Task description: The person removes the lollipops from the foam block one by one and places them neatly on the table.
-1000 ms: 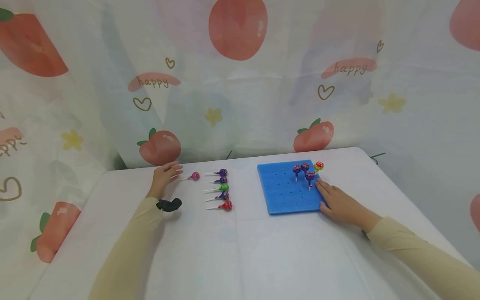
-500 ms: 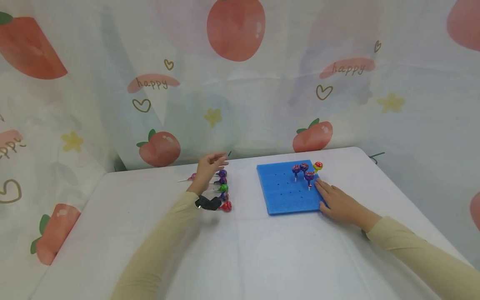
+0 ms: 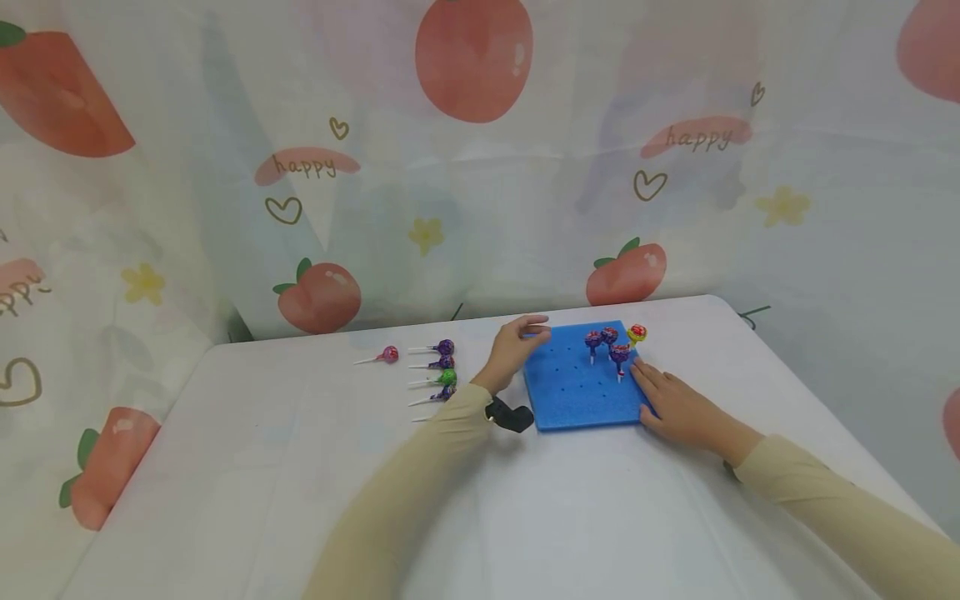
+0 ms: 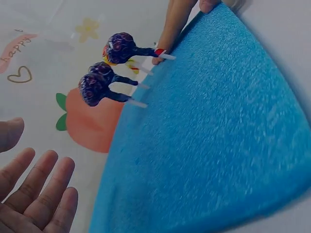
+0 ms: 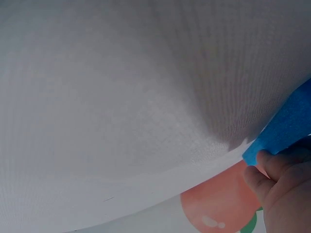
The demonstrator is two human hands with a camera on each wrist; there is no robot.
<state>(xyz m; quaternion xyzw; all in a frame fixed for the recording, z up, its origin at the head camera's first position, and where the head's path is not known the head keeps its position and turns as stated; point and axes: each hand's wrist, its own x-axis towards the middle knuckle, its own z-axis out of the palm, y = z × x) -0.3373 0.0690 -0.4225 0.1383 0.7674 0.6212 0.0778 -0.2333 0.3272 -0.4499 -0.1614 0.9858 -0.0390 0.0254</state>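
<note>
My left hand (image 3: pixel 512 353) hovers at the left edge of a blue foam board (image 3: pixel 558 410), its fingers spread and nothing in them. In the left wrist view, the extended fingers (image 4: pixel 46 191) show beside the board. Several lollipops stand upright in the board's far right part: a front purple lollipop (image 3: pixel 619 353), two more purple ones behind it, and a yellow-and-red lollipop (image 3: pixel 637 333) near the corner. My right hand (image 3: pixel 678 408) rests along the board's right edge with fairly straight fingers. Small holes dot the rest of the board.
Left of the board, a column of lollipops lies flat, among them a green lollipop (image 3: pixel 447 377); my left sleeve (image 3: pixel 420 467) covers the nearest head. A pink lollipop (image 3: pixel 390 354) lies apart further left. A printed curtain (image 3: pixel 480 208) hangs behind the white table (image 3: pixel 225 433).
My left hand has swept right from beside the pink lollipop, over the lollipop column, to the board's left edge, holding nothing. The right hand and board have stayed put.
</note>
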